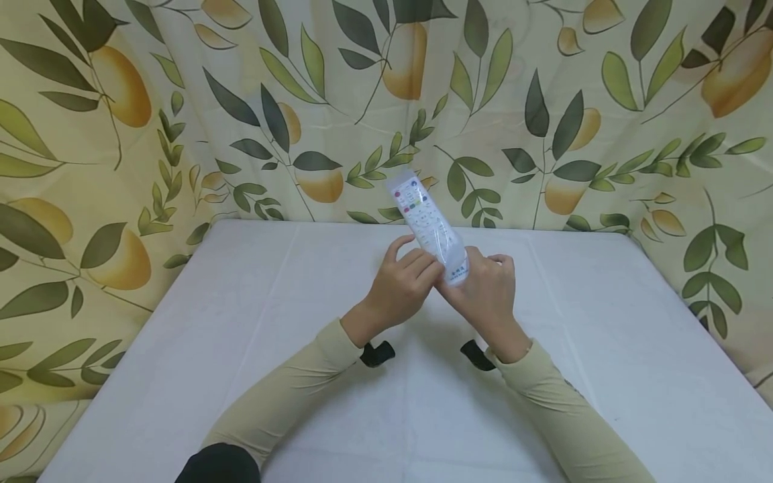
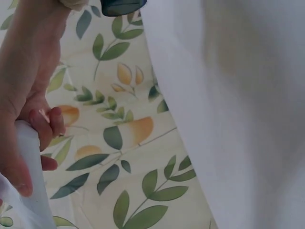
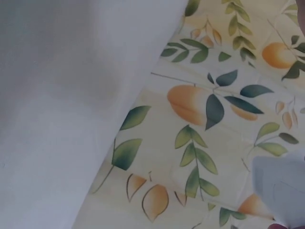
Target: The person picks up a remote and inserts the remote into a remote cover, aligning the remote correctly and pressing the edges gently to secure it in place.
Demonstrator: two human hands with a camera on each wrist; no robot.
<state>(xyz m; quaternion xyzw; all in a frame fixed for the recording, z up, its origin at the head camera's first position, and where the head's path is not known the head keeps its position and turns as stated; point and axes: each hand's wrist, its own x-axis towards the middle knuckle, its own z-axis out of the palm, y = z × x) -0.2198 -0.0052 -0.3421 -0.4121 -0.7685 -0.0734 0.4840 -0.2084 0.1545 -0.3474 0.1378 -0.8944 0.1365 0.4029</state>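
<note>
A white remote control (image 1: pixel 425 221) in a clear plastic sleeve is held up above the table, tilted with its top end to the upper left. Its buttoned face shows in the head view, with blue print near the lower end. My left hand (image 1: pixel 401 282) grips its lower left side, index finger raised and bent; in the left wrist view the left hand (image 2: pixel 28 105) has its thumb along the white casing. Behind the lower end, my right hand (image 1: pixel 486 288) holds it with curled fingers, partly hidden by it. The right wrist view catches the remote's pale end (image 3: pixel 281 186).
A white-covered table (image 1: pixel 404 416) lies below the hands. Behind and beside it hangs a curtain (image 1: pixel 338 134) printed with leaves and fruit. Black straps (image 1: pixel 377 354) show at both wrists, below the sleeves. A dark round shape (image 1: pixel 220 463) covers the lower left arm.
</note>
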